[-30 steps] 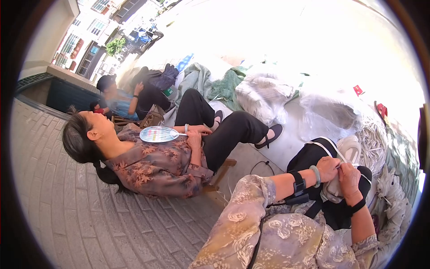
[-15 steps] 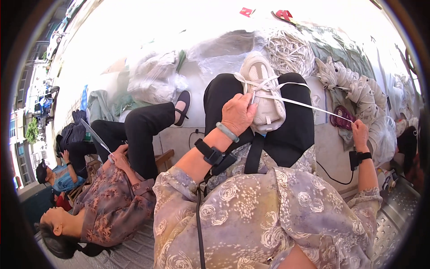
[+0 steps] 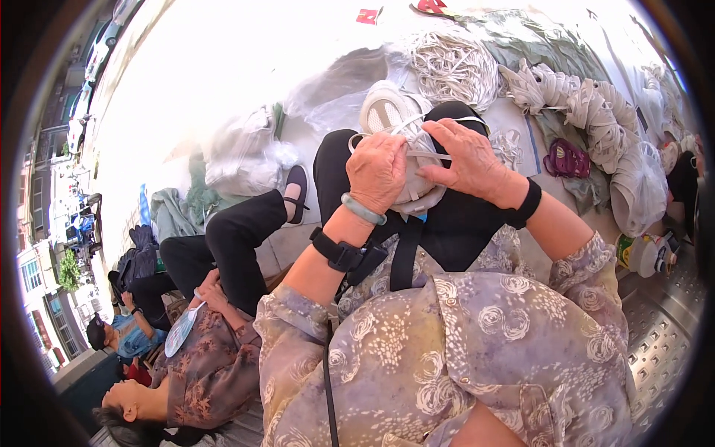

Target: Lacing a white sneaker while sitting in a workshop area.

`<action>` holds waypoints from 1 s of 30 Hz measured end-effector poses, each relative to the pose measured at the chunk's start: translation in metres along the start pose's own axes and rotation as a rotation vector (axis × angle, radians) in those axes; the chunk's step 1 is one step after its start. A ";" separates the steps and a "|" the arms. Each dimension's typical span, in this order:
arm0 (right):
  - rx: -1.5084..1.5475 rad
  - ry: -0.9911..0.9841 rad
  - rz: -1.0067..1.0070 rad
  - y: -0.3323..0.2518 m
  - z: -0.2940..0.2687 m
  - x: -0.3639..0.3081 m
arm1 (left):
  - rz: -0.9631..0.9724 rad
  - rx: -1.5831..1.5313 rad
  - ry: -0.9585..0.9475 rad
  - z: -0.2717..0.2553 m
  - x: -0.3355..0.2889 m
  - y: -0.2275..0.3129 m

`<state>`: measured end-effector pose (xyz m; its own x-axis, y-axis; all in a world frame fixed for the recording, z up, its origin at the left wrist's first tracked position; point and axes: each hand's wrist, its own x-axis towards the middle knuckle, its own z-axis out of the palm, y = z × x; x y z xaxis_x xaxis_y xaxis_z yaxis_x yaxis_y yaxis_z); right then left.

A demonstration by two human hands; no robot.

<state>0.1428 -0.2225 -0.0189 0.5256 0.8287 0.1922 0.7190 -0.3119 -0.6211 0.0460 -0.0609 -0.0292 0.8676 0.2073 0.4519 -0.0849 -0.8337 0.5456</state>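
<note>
A white lace-up sneaker [image 3: 384, 103] rests on my lap between my black-trousered thighs, toe pointing away. My left hand [image 3: 378, 170] is closed at the sneaker's left side, its fingertips pinching a flat white shoelace [image 3: 426, 155]. Over the right side of the sneaker lies my right hand [image 3: 477, 165], thumb and forefinger spread apart. The lace runs from my left fingers into the gap between them. Both hands hide most of the eyelets and tongue. A loose lace loop shows left of my left hand, and another strand crosses my right knee.
Beyond my knees sits a heap of white laces [image 3: 456, 71]. To its right are bundled pale shoes [image 3: 596, 112], a purple item [image 3: 567, 158] and a clear plastic bag [image 3: 639, 190]. More plastic bags [image 3: 249, 153] lie left. A seated person [image 3: 201, 350] with a fan [image 3: 182, 330] is beside me.
My right hand has come in from far right, where it held the lace stretched taut, to the sneaker. My left hand still pinches at the laces. The neighbour's fan has tilted downward.
</note>
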 end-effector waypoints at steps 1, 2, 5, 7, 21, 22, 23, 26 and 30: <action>-0.057 0.024 -0.078 -0.005 0.008 0.006 | 0.005 -0.001 -0.006 0.004 0.001 0.001; -0.092 -0.066 0.002 -0.011 0.014 0.010 | -0.091 0.013 -0.108 0.008 0.002 0.002; -0.074 -0.100 0.055 -0.003 0.025 0.011 | -0.217 0.084 -0.264 0.011 0.002 0.005; -0.028 -0.072 0.091 0.000 0.026 0.009 | -0.268 0.192 -0.346 0.011 0.003 0.005; 0.313 0.033 0.273 0.006 0.022 0.004 | -0.140 0.331 -0.368 0.021 0.010 0.005; 0.238 -0.056 0.279 0.007 0.019 0.004 | -0.102 0.301 -0.309 0.021 0.007 0.006; 0.246 -0.051 0.273 0.005 0.020 0.004 | -0.065 0.271 -0.249 0.019 0.004 0.005; 0.339 -0.053 0.289 0.011 0.022 -0.002 | -0.074 0.245 -0.275 -0.021 -0.004 0.013; 0.243 -0.049 0.283 0.006 0.015 -0.005 | -0.446 0.397 -0.581 -0.088 -0.055 -0.013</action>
<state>0.1379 -0.2212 -0.0345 0.6614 0.7487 -0.0458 0.4162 -0.4171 -0.8080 -0.0435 -0.0164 0.0012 0.9028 0.3547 -0.2432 0.4114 -0.8769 0.2485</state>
